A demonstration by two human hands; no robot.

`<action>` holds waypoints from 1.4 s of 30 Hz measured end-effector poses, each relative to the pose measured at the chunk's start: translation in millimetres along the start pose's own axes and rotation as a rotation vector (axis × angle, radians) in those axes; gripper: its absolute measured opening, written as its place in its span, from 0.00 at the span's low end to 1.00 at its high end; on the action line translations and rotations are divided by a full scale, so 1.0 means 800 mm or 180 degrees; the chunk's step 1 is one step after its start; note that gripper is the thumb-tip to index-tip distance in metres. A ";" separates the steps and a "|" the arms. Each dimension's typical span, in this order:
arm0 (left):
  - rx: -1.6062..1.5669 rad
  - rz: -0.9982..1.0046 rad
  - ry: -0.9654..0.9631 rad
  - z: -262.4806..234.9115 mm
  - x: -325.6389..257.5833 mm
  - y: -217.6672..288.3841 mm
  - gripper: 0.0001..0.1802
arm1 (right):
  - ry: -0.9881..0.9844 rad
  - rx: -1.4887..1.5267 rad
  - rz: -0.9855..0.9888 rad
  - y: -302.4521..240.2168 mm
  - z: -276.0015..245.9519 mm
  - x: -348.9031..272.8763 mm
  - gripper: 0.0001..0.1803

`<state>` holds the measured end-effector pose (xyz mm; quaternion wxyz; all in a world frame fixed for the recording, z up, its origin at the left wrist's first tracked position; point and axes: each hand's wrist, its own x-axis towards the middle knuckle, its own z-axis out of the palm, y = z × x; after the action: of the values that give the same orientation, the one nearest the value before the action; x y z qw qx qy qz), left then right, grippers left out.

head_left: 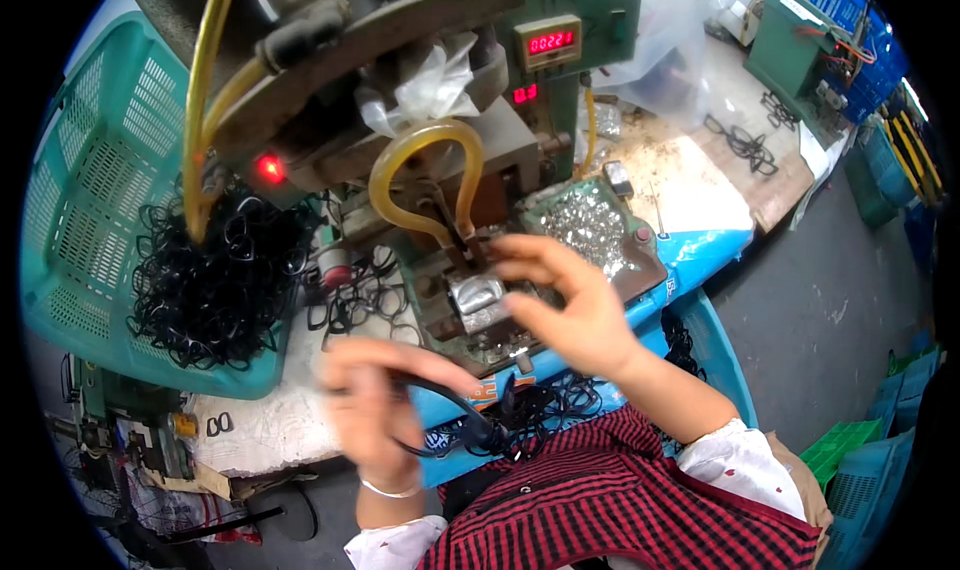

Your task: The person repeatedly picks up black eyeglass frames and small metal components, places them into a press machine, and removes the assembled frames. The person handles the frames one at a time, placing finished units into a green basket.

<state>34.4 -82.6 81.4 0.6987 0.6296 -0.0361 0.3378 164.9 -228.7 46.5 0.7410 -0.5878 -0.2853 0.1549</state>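
Observation:
My right hand [570, 300] reaches over the bed of a green machine [610, 20], beside a small shiny metal fixture [478, 295]. Its thumb and fingers are apart, with nothing visible between them; the fingertips are close to the dark tool [462, 245] above the fixture. Closer to my body, my left hand [370, 410] is smeared by motion and closed around a black glasses frame [445, 395], part of which the fingers hide. A yellow hose [425, 135] loops down to the tool. More black glasses frames [550, 400] lie in a heap near my lap.
At the left stands a teal basket [90, 200] with a pile of black frames [220, 280]. Loose frames [370, 300] lie beside the machine. Metal chips [580, 225] cover its bed at the right. Several glasses frames [745, 145] rest on the far bench. A blue tub [720, 345] stands right.

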 end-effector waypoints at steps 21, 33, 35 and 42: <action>-0.2715 -0.2442 -0.0053 0.024 -0.041 -0.090 0.16 | -0.0005 -0.4703 -0.1459 0.115 -0.109 0.055 0.16; 0.3152 -0.0172 0.0713 -0.146 -0.007 -0.066 0.04 | 0.1227 -0.2152 -0.0839 0.093 -0.103 0.037 0.07; 0.4025 0.0126 0.0512 -0.159 0.009 -0.101 0.04 | 0.1105 -0.2011 -0.0667 0.086 -0.079 0.045 0.08; 0.3762 -0.0717 0.0898 -0.217 -0.009 -0.221 0.07 | 0.1236 -0.2775 -0.0825 0.092 -0.105 0.013 0.07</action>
<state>55.2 74.9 -109.0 0.2611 0.8595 0.3166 0.3048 231.5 -269.3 -34.0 0.4788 -0.8208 -0.2509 -0.1847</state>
